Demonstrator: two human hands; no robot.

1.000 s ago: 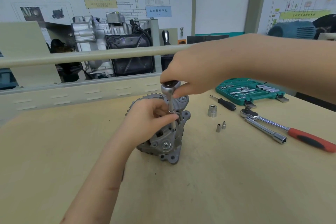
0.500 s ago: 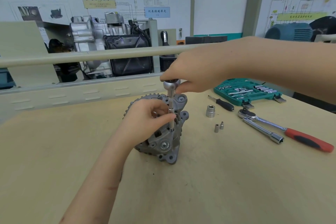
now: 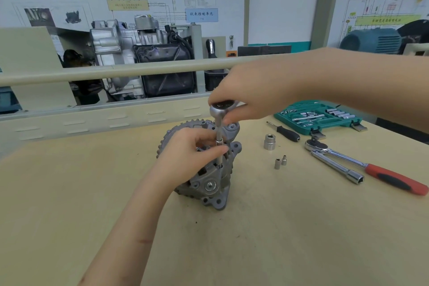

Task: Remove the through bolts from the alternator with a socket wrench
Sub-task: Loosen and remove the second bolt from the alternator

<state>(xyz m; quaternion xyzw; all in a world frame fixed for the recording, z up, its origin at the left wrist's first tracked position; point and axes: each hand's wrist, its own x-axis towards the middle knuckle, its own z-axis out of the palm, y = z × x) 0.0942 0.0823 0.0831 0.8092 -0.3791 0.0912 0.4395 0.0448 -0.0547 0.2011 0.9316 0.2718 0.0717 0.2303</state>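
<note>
On the tabletop [image 3: 69, 193] the alternator [image 3: 210, 176] sits at centre, tipped on its side with its rear housing facing the camera and its finned rim to the left.

The left hand [image 3: 192, 158] comes in from the lower left and rests against the alternator's upper face, thumb and fingers pinching the thin extension [image 3: 219, 144] of the wrench [image 3: 220, 109] to steady it. The extension stands nearly upright, its lower end down in the housing where a through bolt should be; the bolt head itself is hidden by the tool and fingers.

Above it, the right hand [image 3: 250, 97] grips the wrench head from the right, fingers curled round it.

Over the last second the right hand has shifted only slightly round the head, and the extension and left hand have held their place. That reads as small turning strokes under way, with the bolt probably being backed out rather than freed. No removed bolt can be seen.

To the right lie a large socket [image 3: 269, 142], two small sockets [image 3: 280, 162], a screwdriver [image 3: 286, 133], a red-handled ratchet [image 3: 371, 169] with a bar [image 3: 336, 167] beside it, and a green socket case [image 3: 318, 118].
</note>
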